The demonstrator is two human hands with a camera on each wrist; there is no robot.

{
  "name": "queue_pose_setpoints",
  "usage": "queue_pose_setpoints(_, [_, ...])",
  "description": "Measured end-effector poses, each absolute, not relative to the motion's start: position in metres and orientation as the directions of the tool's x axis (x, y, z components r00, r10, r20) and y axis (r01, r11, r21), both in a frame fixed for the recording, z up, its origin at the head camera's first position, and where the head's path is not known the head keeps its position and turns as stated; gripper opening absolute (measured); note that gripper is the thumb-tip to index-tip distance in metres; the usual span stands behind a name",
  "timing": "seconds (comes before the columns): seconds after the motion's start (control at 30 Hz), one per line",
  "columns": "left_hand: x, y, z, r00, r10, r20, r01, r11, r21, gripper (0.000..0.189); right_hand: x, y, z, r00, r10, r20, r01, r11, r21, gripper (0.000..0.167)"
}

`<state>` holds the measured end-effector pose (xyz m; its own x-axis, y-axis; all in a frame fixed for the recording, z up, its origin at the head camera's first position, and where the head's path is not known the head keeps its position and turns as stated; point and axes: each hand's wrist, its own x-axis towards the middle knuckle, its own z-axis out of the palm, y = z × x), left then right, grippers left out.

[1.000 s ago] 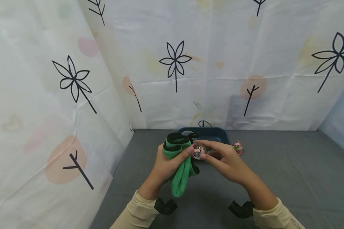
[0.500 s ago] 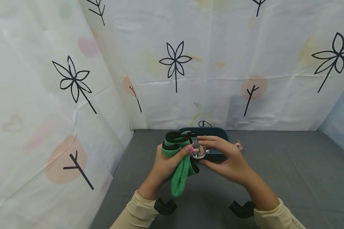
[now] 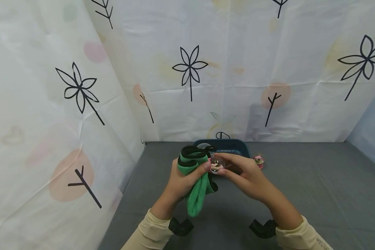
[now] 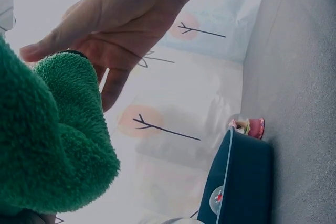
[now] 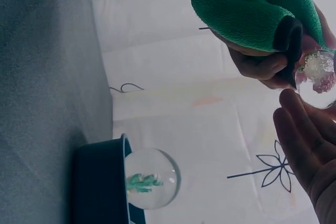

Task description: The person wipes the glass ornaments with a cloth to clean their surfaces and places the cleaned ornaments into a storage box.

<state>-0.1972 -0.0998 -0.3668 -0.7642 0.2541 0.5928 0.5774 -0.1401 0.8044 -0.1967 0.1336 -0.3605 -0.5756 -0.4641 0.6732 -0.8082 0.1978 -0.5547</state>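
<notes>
A green cloth [image 3: 196, 199] with black edging hangs bunched from my left hand [image 3: 176, 182], which grips it. The same hand's thumb lies by the pink base of a small clear snow globe [image 3: 218, 164] and holds it against the cloth. My right hand [image 3: 253, 177] pinches the globe between thumb and fingertips from the right. In the right wrist view pink and white bits show inside the globe [image 5: 318, 77], and the right fingers [image 5: 302, 124] touch its side. The cloth [image 4: 68, 145] hides the globe in the left wrist view.
Behind the hands a dark blue tray [image 3: 242, 149] stands on the grey table [image 3: 306, 184]. Within it are a clear ball with a green figure [image 5: 152, 179] and another with a red figure [image 4: 216, 200]. Another pink-based globe [image 3: 259, 161] stands right of the tray.
My right fingers spread off the globe half a second ago and now pinch it again. The figure inside the globe has turned. The left hand keeps its hold on the cloth.
</notes>
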Motion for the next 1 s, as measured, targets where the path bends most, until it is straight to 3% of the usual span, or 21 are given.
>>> queue_pose_setpoints(0.13, [-0.196,-0.100,-0.367,-0.783,0.249,0.570,0.558,-0.122,0.820,0.007,-0.196,0.133,-0.361,-0.634,-0.451,0.628,-0.752,0.171,-0.637,0.045])
queue_pose_setpoints(0.27, [-0.195,-0.100,-0.366,-0.809,0.239,0.537,0.517,-0.144,0.844,0.015,-0.194,0.134,-0.360,-0.656,-0.422,0.626,-0.728,0.136,-0.671,0.045])
queue_pose_setpoints(0.63, [-0.196,-0.104,-0.364,-0.847,0.186,0.497,0.475,-0.151,0.867,0.022,-0.203,0.151,-0.350,-0.643,-0.201,0.739,-0.761,0.065,-0.645,0.043])
queue_pose_setpoints(0.8, [-0.197,-0.105,-0.365,-0.841,0.199,0.504,0.479,-0.160,0.863,0.023,-0.211,0.157,-0.350,-0.674,-0.124,0.728,-0.738,0.152,-0.657,0.044])
queue_pose_setpoints(1.0, [-0.197,-0.104,-0.365,-0.841,0.205,0.501,0.475,-0.163,0.865,0.025,-0.224,0.167,-0.358,-0.765,-0.095,0.637,-0.626,0.344,-0.700,0.039])
